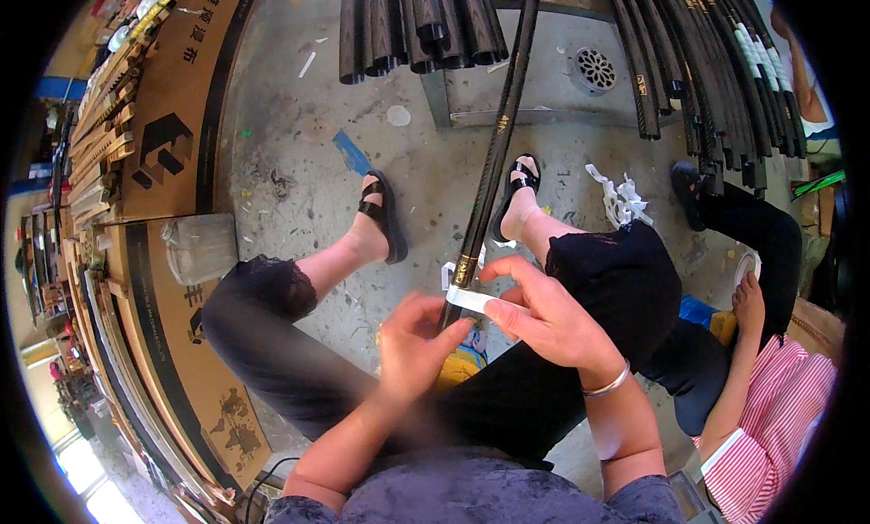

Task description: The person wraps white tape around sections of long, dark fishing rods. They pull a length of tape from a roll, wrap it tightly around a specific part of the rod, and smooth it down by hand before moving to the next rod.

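A long black pole with gold markings slants from the top edge down between my knees. My left hand is closed on its near end, thumb and fingers at either side of the dark tip. A strip of white tape lies across the pole just below the gold band. My right hand pinches the strip's free right end between thumb and fingers. Another short white piece shows at the pole's left side. Below my hands, a yellow and blue item is partly hidden.
Thick black tubes lie on a low frame ahead; slimmer black poles are at right. Crumpled white strips lie by my right knee. Cardboard boxes line the left. A person's hand at right holds a white tape roll.
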A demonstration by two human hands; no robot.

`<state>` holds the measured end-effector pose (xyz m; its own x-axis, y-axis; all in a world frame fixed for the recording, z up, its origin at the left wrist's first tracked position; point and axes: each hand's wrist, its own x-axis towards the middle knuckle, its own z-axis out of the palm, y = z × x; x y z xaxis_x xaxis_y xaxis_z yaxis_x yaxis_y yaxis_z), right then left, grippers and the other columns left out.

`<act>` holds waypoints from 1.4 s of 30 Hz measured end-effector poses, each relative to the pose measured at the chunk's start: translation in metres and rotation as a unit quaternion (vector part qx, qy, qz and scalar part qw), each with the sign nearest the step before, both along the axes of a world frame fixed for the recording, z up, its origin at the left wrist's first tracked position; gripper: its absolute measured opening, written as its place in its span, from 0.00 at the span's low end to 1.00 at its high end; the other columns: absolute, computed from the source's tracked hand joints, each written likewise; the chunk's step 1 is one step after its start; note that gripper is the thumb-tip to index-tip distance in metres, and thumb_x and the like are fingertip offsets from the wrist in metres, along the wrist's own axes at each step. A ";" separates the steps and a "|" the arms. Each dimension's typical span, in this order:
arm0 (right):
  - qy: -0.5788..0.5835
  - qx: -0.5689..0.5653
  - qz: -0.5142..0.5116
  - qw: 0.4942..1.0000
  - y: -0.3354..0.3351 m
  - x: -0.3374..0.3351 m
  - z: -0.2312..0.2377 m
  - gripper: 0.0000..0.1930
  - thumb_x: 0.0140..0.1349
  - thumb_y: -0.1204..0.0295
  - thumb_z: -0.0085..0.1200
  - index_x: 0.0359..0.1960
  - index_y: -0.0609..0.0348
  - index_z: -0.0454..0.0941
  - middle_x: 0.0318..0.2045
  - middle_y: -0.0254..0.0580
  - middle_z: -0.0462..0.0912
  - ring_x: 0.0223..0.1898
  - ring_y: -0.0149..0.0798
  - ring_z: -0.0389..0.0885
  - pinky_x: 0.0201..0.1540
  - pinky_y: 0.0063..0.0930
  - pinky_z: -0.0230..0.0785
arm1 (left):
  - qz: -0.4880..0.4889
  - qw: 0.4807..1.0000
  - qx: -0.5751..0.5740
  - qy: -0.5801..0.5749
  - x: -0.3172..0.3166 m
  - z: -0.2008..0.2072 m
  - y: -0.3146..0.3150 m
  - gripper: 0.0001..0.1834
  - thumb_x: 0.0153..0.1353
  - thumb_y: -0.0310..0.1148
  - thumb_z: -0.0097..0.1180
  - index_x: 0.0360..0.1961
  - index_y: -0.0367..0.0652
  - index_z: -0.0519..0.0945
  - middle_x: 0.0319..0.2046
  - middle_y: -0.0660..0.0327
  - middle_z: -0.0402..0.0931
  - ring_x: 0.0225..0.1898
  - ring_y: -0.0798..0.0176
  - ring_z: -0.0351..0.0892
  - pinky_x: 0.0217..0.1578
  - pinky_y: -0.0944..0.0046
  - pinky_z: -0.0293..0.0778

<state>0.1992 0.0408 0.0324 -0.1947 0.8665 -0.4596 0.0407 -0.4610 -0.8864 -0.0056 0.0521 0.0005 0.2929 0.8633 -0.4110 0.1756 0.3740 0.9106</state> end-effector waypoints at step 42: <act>0.018 0.007 0.009 1.000 0.002 0.000 0.000 0.16 0.70 0.67 0.50 0.53 0.63 0.66 0.21 0.31 0.71 0.23 0.22 0.67 0.26 0.19 0.60 | 0.029 0.985 -0.092 -0.142 -0.007 0.007 -0.002 0.18 0.63 0.31 0.61 0.47 0.35 0.67 0.31 0.54 0.78 0.25 0.64 0.78 0.26 0.64 0.77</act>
<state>0.1987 0.0425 0.0329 -0.2261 0.8693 -0.4397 0.0169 -0.4478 -0.8940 -0.0121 0.0502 0.0079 0.3710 0.8005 -0.4707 -0.1028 0.5391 0.8359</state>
